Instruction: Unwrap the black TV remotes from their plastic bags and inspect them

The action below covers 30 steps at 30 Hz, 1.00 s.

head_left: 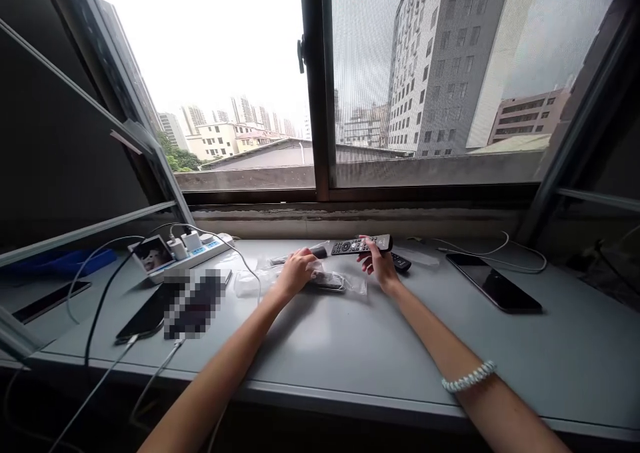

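My right hand holds a black remote control by its right end, thumb on top, raised a little above the table. Under that hand lies another dark remote control. My left hand is closed, fingers curled over a clear plastic bag. Inside this bag, partly covered by the hand, is a dark remote control. Just behind the left hand shows one more dark remote, its far part hidden.
A grey table runs below a window. On the left are a white power strip with chargers and cables, a black phone and a blurred-out device. A large phone and a white cable lie right.
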Each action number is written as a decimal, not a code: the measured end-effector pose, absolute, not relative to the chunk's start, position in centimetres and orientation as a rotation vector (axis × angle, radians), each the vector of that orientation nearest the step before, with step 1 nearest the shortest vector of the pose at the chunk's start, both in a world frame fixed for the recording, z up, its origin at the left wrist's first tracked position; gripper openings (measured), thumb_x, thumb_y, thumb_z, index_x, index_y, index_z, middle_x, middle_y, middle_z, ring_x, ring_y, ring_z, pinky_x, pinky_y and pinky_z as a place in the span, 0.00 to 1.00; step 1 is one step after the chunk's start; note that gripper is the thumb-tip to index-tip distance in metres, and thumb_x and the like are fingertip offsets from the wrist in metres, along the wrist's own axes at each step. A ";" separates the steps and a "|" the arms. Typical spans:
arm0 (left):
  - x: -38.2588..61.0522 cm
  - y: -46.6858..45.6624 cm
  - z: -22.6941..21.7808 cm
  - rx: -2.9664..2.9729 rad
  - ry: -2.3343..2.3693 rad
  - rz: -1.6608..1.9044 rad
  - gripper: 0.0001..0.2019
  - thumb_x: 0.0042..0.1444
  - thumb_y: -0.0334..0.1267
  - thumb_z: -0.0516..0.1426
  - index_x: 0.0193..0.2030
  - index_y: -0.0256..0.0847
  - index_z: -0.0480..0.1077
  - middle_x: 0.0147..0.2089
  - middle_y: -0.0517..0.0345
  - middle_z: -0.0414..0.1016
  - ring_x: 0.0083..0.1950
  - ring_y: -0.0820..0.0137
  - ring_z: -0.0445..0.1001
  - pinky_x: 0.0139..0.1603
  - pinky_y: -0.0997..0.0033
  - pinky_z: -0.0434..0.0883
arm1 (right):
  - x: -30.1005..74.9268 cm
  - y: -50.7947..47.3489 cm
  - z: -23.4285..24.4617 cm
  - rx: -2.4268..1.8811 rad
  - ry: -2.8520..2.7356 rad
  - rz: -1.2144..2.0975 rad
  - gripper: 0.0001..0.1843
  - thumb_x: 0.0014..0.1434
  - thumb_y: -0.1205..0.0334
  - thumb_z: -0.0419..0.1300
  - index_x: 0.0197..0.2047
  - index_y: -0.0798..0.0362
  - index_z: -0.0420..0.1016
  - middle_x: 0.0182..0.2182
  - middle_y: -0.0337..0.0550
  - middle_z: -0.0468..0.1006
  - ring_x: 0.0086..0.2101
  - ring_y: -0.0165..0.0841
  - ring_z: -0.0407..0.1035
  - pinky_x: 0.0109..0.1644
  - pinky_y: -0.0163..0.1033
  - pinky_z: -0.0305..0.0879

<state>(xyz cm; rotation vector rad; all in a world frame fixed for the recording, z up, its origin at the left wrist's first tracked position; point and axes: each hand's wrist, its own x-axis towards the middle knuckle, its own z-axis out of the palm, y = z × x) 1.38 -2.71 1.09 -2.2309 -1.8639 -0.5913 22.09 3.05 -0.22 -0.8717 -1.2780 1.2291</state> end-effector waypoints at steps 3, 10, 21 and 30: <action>1.6 -2.9 1.2 -2.176 -1.837 -0.667 0.12 0.52 0.25 0.51 0.35 0.42 0.73 0.41 0.58 0.70 0.41 0.69 0.70 0.48 0.67 0.63 | 22.2 2.9 -0.2 -0.862 -1.343 1.130 0.28 0.58 0.50 0.51 0.58 0.55 0.62 0.28 0.43 0.75 0.17 0.27 0.64 0.16 0.28 0.54; 1.8 -3.3 1.5 -2.092 -1.875 -0.742 0.08 0.54 0.29 0.54 0.31 0.42 0.73 0.41 0.60 0.71 0.40 0.70 0.70 0.49 0.68 0.62 | 22.5 2.6 -0.9 -0.868 -1.773 0.450 0.23 0.58 0.62 0.53 0.57 0.44 0.66 0.45 0.39 0.73 0.31 0.33 0.71 0.37 0.36 0.68; 1.7 -3.4 0.8 -2.171 -1.836 -0.657 0.19 0.57 0.23 0.44 0.43 0.42 0.72 0.43 0.58 0.73 0.43 0.70 0.71 0.49 0.68 0.61 | 22.6 0.9 -0.8 -0.681 -1.960 0.056 0.27 0.57 0.73 0.47 0.56 0.42 0.67 0.54 0.35 0.64 0.48 0.34 0.66 0.45 0.32 0.66; 1.8 -4.0 0.1 -2.215 -1.767 -0.525 0.16 0.63 0.32 0.42 0.47 0.39 0.69 0.43 0.51 0.73 0.44 0.63 0.71 0.48 0.62 0.62 | 22.2 -0.1 -1.3 -0.646 -1.833 0.072 0.21 0.60 0.59 0.50 0.57 0.45 0.66 0.46 0.38 0.73 0.39 0.35 0.71 0.41 0.35 0.67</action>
